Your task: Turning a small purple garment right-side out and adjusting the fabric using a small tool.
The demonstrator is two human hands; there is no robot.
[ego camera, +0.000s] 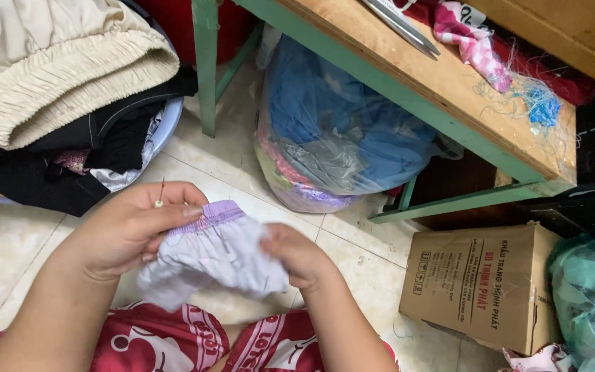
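A small lilac garment (215, 255) with a gathered elastic band along its top edge sat bunched and crumpled at the lower centre of the frame, held between both hands above the person's lap. The left hand (129, 231) was closed around the garment's left side, thumb pressed on the band, and also pinched a thin needle-like tool (161, 193) that stuck upward from its fingers. The right hand (297, 255) was curled shut on the garment's right side, gripping the cloth. Red patterned fabric (194, 341) covered the lap along the bottom edge. At the upper left, a basin (166, 127) was heaped with folded cream and black clothes. Behind the hands, at the upper centre, a clear plastic bag (339, 131) stuffed with blue cloth stood on the tiled floor (8, 241) under a green-framed wooden table (442, 76), which carried pink fabric and tangled blue thread (542, 103). A cardboard box (483, 282) lay at the lower right, beside a pale green bag (593, 296).
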